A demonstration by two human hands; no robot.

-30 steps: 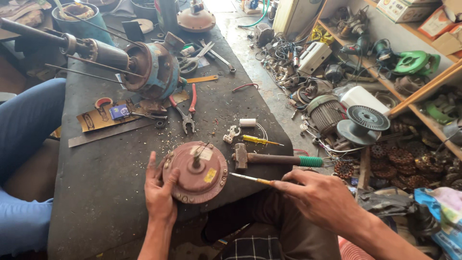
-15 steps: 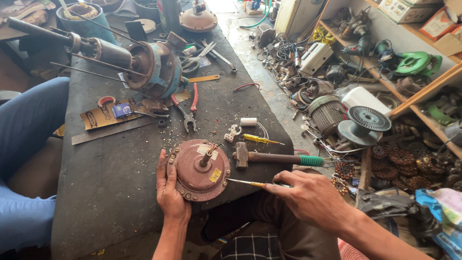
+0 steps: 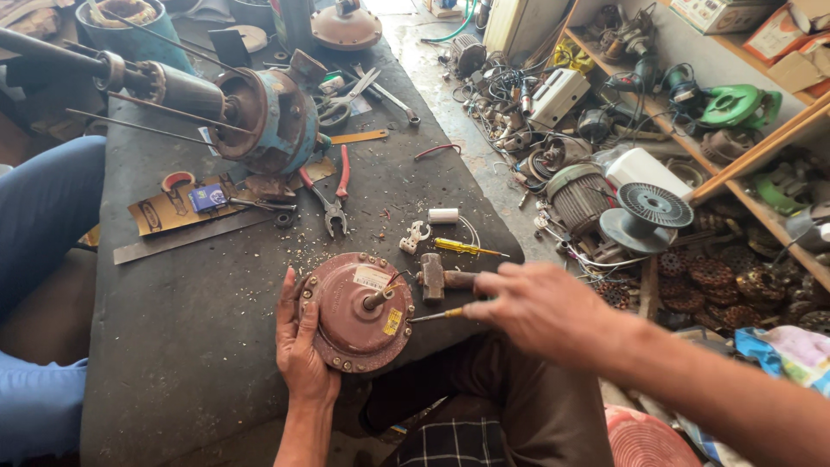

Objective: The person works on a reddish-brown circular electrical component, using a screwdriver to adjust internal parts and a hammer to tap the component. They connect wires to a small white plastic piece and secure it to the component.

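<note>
A round rusty-red motor cover [image 3: 356, 313] with a short shaft at its centre lies at the near edge of the dark workbench [image 3: 190, 346]. My left hand [image 3: 298, 346] cups its left rim and steadies it. My right hand [image 3: 540, 311] grips a thin yellow-handled screwdriver [image 3: 437, 316], its tip pointing at the cover's right side. A hammer [image 3: 441, 278] lies just behind my right hand. A second yellow screwdriver [image 3: 467, 248] lies further back.
Red-handled pliers [image 3: 333, 195], a blue motor body with a long shaft [image 3: 259, 117], scissors and a metal strip lie further back. A person's blue sleeve [image 3: 43, 216] rests at the left. Motor parts, wire spools and cables crowd the floor and shelves on the right.
The view has moved closer to the cover. My right hand has shifted left with the screwdriver, bringing its tip nearer the cover's rim. My left hand keeps its hold.
</note>
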